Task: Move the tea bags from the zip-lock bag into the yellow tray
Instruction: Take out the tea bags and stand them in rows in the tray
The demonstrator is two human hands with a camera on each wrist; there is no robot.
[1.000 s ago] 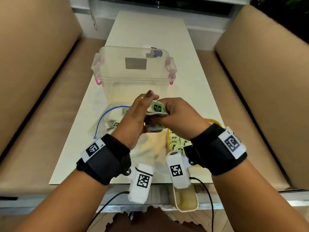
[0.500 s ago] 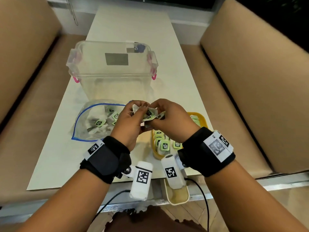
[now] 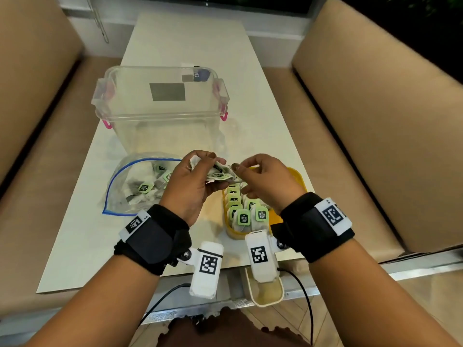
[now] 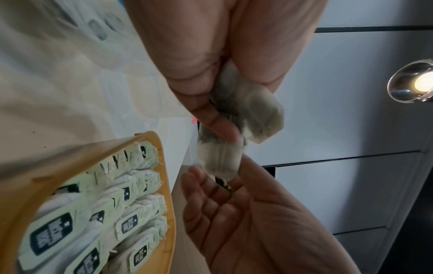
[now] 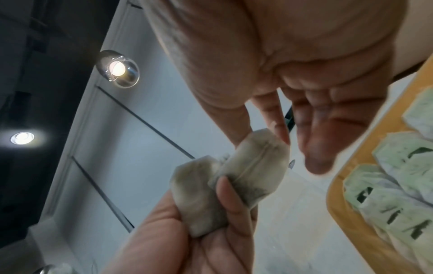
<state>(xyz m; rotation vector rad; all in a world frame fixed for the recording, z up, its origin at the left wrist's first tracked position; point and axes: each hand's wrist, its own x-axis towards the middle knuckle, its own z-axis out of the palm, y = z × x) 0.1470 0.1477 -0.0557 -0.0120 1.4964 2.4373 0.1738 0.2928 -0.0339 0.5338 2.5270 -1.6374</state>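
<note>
Mostly L hand (image 3: 190, 186) gripping tea bags (image 3: 218, 171), green tags illegible

a clear lidded storage box (image 3: 160, 106) stands on the white table (image 3: 263, 126), tan benches (image 3: 375, 121) alongside.

zip-lock bag (image 3: 140, 186) left of tray (image 3: 299, 177) | clear box (image 3: 162, 106) behind both | all on table (image 3: 82, 236)

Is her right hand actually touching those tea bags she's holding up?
Touching. The right wrist view shows the right hand's thumb and fingertip closing on a tea bag from the left hand's bunch.
</note>
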